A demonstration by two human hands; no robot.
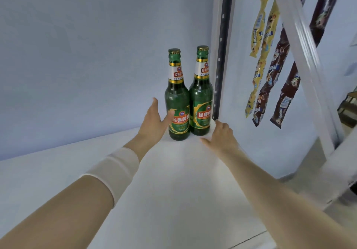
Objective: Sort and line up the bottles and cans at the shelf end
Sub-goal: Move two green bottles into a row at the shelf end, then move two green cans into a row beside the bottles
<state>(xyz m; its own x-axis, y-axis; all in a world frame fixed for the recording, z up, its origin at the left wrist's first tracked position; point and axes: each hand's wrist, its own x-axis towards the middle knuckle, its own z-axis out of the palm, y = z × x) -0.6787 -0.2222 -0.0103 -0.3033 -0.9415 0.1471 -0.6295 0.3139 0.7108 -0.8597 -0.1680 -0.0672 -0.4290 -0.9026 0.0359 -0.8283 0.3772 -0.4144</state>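
Observation:
Two green glass beer bottles stand upright side by side at the right end of a white shelf (173, 191). The left bottle (177, 102) and the right bottle (201, 98) touch or nearly touch. My left hand (153, 123) is beside the left bottle with straight fingers, its thumb resting on the label. My right hand (221, 138) hovers just in front and to the right of the right bottle, fingers relaxed, holding nothing.
A black perforated upright (220, 55) marks the shelf end right of the bottles. Snack packets (270, 71) hang on the white panel beyond it. A white slanted bar (301, 55) crosses at right. A pale blue wall backs the shelf.

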